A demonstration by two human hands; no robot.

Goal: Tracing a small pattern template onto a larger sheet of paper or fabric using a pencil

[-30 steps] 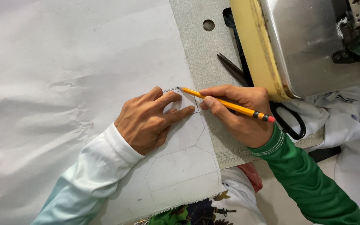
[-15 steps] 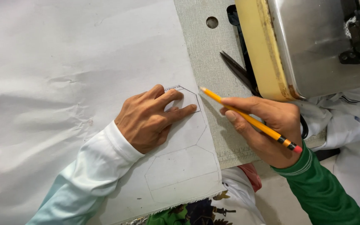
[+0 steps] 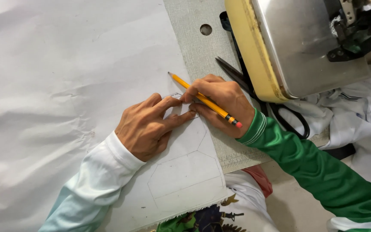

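My left hand presses flat, fingers spread, on the white fabric over its pencilled outline, while just right of it my right hand pinches the yellow pencil, and if my left palm slips, I judge the cloth could shift and skew the line.

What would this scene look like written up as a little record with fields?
Left hand: left hand lies flat on a white template, pressing it onto the white cloth
Right hand: right hand grips a yellow pencil, its tip over the cloth
Marks: pencilled six-sided outlines show on the cloth near its frayed edge
Nearby: black scissors lie on the grey table, partly under a sewing machine
Sleeves: left white, right green
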